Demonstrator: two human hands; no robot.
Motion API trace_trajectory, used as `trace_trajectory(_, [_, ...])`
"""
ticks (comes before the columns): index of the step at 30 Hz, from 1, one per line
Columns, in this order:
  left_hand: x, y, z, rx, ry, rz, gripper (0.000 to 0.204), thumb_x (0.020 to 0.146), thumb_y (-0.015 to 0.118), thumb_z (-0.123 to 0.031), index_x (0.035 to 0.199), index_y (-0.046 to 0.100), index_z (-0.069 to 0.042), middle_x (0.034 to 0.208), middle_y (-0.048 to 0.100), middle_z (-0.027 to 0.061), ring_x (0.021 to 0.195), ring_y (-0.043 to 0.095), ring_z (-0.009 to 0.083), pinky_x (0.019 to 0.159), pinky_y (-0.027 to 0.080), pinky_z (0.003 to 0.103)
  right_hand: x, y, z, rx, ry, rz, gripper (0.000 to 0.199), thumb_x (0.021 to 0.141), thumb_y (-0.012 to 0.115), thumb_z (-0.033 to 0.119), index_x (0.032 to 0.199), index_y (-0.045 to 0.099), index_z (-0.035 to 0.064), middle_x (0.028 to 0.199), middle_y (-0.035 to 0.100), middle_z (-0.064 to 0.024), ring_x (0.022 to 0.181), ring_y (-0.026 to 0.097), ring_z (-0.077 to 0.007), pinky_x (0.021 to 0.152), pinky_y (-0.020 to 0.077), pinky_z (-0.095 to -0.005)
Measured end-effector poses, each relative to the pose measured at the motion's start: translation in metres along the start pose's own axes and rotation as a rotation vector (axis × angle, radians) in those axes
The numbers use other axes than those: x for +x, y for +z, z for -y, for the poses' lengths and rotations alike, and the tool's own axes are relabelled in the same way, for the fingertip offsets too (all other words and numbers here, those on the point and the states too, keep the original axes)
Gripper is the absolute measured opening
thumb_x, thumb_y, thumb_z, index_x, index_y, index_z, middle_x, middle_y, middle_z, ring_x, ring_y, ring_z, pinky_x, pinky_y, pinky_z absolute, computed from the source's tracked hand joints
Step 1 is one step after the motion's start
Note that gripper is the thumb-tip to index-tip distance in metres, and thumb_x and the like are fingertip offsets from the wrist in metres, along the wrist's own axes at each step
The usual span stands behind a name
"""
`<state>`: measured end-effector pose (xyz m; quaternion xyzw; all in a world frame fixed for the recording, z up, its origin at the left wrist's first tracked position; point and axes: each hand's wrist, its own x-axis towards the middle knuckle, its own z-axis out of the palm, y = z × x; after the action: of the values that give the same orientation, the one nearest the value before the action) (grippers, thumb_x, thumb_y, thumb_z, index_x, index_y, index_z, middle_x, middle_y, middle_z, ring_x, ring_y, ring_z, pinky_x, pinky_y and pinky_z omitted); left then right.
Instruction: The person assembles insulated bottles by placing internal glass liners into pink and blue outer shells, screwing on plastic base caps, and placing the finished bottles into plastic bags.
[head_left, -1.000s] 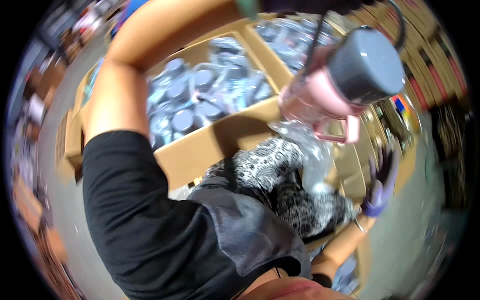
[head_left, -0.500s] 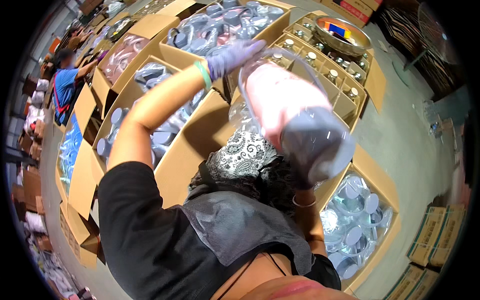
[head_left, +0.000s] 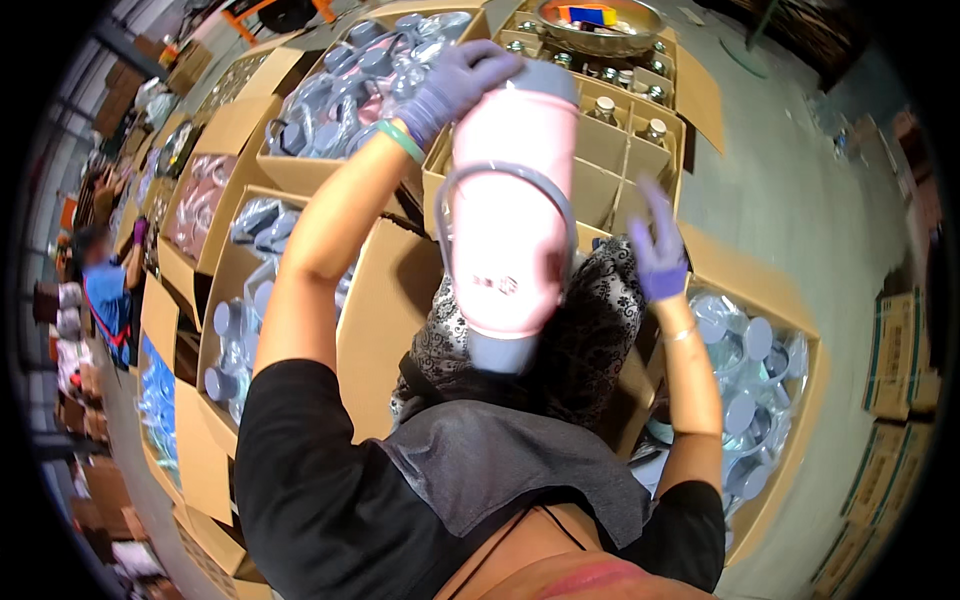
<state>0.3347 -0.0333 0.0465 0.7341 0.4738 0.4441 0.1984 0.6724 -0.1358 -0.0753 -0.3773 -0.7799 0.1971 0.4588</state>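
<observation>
A large pink insulated tumbler (head_left: 510, 240) with grey-blue ends and a looped grey-blue handle lies lengthwise above my lap, its far end raised toward the boxes. My left hand (head_left: 455, 95), in a purple glove, grips it at the grey-blue far end; some of the fingers are hidden behind it. To the right, clear of the tumbler, my right hand (head_left: 660, 258) is also gloved in purple. Its fingers are spread and slightly blurred, and nothing is in them.
Beyond the tumbler, a divided carton (head_left: 630, 125) holds glass bottles, with a steel bowl (head_left: 600, 38) on it. Cartons of grey-lidded cups stand far left (head_left: 275, 160) and near right (head_left: 815, 430). A co-worker in blue (head_left: 108, 290) is at far left.
The tumbler has swung upright in view, its near end moving left and its far end now in my left hand. My right hand has let go and moved right, fingers spread.
</observation>
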Motion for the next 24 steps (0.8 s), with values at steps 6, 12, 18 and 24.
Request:
trace_trajectory(6, [-0.036, 0.079, -0.103, -0.087, 0.3, 0.036, 0.031, 0.099, 0.049, -0.015, 0.126, 0.055, 0.0, 0.108, 0.064, 0.0167, 0.1, 0.064, 0.0242, 0.089, 0.051, 0.034, 0.102, -0.021, 0.019, 0.033, -0.097, -0.015, 0.039, 0.099, 0.048, 0.017, 0.133, 0.051, 0.0011, 0.13, 0.057, -0.0188, 0.122, 0.054, -0.0359, 0.105, 0.0403, -0.0422])
trace_trajectory(12, [-0.028, 0.069, 0.007, -0.999, -0.463, 0.295, 0.06, 0.106, 0.023, -0.043, 0.136, 0.047, 0.003, 0.134, 0.055, 0.0182, 0.12, 0.056, 0.0263, 0.108, 0.04, 0.038, 0.118, -0.025, 0.057, 0.085, -0.248, 0.067, 0.025, 0.097, 0.049, 0.018, 0.105, 0.069, 0.005, 0.116, 0.065, -0.0152, 0.109, 0.061, -0.0329, 0.098, 0.0463, -0.0401])
trace_trajectory(18, [-0.054, 0.061, -0.032, -0.641, -0.209, 0.038, 0.053, 0.105, 0.031, -0.036, 0.142, 0.036, 0.002, 0.14, 0.046, 0.0197, 0.127, 0.049, 0.0271, 0.109, 0.039, 0.037, 0.139, -0.018, -0.011, 0.51, 0.141, 0.348, 0.06, 0.101, 0.032, 0.045, 0.125, 0.061, -0.0019, 0.141, 0.051, -0.0156, 0.13, 0.047, -0.0258, 0.112, 0.0342, -0.0388])
trace_trajectory(24, [-0.032, 0.043, 0.015, -1.149, -0.268, 0.026, 0.041, 0.105, 0.037, -0.037, 0.127, 0.044, -0.003, 0.145, 0.038, 0.0199, 0.131, 0.045, 0.0299, 0.111, 0.038, 0.043, 0.174, 0.005, 0.048, 0.51, -0.073, 0.194, 0.054, 0.086, 0.064, 0.028, 0.132, 0.056, 0.0024, 0.134, 0.057, -0.0182, 0.123, 0.055, -0.0351, 0.106, 0.041, -0.0409])
